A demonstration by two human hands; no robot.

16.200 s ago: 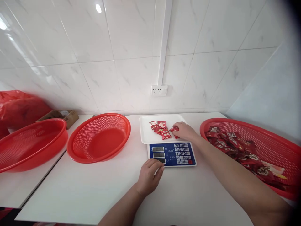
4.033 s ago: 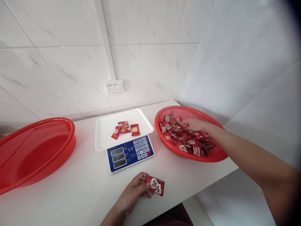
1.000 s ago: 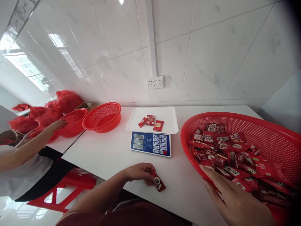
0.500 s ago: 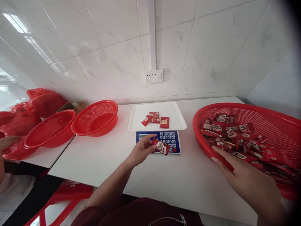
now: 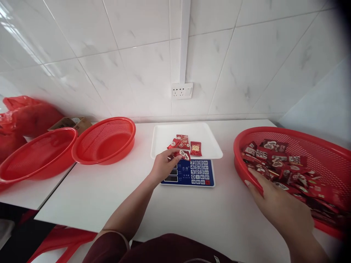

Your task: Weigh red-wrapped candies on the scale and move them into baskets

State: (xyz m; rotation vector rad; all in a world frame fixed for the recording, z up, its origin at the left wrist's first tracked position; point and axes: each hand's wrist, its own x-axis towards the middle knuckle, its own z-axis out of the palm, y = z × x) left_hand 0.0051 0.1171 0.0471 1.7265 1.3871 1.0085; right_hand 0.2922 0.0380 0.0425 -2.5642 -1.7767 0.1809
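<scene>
My left hand (image 5: 162,165) pinches a small red snack packet (image 5: 184,155) with white lettering at the front edge of the white scale tray (image 5: 157,137). Several more red packets lie on that tray; one carries a yellowish print (image 5: 195,148). Below the tray shows the blue keypad of the digital scale (image 5: 185,179), partly covered by my left hand. On the right, my right hand (image 5: 282,208) grips the near rim of a red plastic basket (image 5: 315,137), thumb outside and fingers over the edge. Many red and dark packets (image 5: 279,162) fill its bottom.
Two red plastic baskets stand on the left, one perforated (image 5: 105,140) and another (image 5: 38,157) farther left. Behind them are a cardboard box (image 5: 79,124) and red plastic bags (image 5: 34,117). A wall socket (image 5: 182,91) sits above the tray. A red stool (image 5: 68,241) shows below the table edge.
My left hand has carried the packet forward from over the scale keypad to the tray's front edge. My right hand keeps its hold on the basket rim. The view has shifted slightly.
</scene>
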